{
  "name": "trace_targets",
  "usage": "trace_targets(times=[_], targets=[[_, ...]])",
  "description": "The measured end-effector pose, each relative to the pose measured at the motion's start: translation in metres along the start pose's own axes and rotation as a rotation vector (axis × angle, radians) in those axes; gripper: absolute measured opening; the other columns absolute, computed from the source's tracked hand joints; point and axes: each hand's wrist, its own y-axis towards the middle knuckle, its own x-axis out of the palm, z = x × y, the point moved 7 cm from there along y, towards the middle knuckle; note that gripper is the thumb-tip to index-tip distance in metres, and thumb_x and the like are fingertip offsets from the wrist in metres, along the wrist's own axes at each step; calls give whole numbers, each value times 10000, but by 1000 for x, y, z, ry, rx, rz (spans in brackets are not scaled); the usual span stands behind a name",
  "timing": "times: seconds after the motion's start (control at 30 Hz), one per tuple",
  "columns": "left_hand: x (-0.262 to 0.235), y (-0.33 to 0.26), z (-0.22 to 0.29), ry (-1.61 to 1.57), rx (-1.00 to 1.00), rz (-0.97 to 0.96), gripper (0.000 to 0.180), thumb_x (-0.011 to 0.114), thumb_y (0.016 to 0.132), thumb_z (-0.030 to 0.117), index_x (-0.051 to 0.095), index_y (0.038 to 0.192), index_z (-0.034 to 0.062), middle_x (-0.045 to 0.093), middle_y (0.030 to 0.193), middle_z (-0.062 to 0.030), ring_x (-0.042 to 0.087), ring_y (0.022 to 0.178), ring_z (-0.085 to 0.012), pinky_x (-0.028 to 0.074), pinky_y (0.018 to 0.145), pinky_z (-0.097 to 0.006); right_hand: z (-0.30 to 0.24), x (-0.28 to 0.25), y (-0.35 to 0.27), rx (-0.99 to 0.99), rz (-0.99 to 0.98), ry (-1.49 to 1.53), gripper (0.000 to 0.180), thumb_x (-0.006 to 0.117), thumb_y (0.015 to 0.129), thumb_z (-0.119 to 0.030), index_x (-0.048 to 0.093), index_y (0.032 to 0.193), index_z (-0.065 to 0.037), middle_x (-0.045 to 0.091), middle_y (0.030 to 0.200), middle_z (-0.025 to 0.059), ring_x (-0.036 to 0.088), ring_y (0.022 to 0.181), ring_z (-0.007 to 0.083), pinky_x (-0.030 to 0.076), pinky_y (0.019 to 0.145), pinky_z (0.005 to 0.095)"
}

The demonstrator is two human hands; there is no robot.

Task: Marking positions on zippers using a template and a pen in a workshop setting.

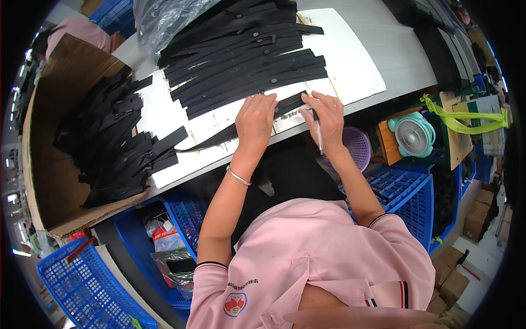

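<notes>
A black fabric strip [290, 104] lies along the near edge of the white board [356, 66], its long end trailing left. My left hand [256, 119] is closed, fingertips pressed together on that strip. At the strip's right end, my right hand [327, 116] grips a slim pen [319, 134] with a clear barrel, while its fingertips touch the strip. The pen's tip is hard to make out. Beyond my hands, several black strips [235, 71] lie side by side in rows, with a few small dark round pieces on them.
A cardboard box [57, 109] with a heap of black strips [109, 137] stands left. Clear plastic wrap [164, 24] lies at the back. Blue baskets [93, 285] flank me; a purple basket [356, 147] and teal fan [412, 135] are right. Another person [79, 35] is at far left.
</notes>
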Motion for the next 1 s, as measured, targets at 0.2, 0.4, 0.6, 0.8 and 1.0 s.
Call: trace_targets(times=[0.2,0.4,0.6,0.8,1.0], targets=[[-17,-20,-3,85,11,95,201,726,893,70,745,1089,35,694,1073,-70,624,1042,-261,452,961,-404,25,-6,-15,-82,-13,-194,406,792,845,-108,694,1238,-91,727,1166,34,642,1106,247,411,1068,449],[-38,-58,-14,168,-104,20,260,711,928,98,727,1180,37,689,1221,-76,602,1178,-259,353,1121,-461,53,-20,-14,-62,2,-253,397,756,886,-93,693,1278,-107,738,1138,25,631,1098,208,383,1107,430],[-67,-99,-34,389,-243,-1,494,715,953,251,611,1383,30,581,1462,-114,467,1427,-296,108,1216,-621,55,-15,-16,-80,12,-249,382,745,901,-79,690,1277,-114,741,1128,19,636,1091,199,372,1117,424],[-83,-114,-54,332,-300,23,580,717,958,311,557,1443,35,535,1514,-123,396,1481,-309,98,1219,-617,56,-17,-9,6,-35,-294,309,730,922,-89,717,1229,-119,740,1104,22,637,1083,208,382,1114,439],[-82,-117,-55,338,-271,79,583,731,944,304,563,1431,33,550,1493,-114,409,1470,-307,139,1222,-583,-11,9,18,300,-105,200,170,678,985,-140,747,1127,-78,737,1027,57,628,1085,198,377,1112,398]])
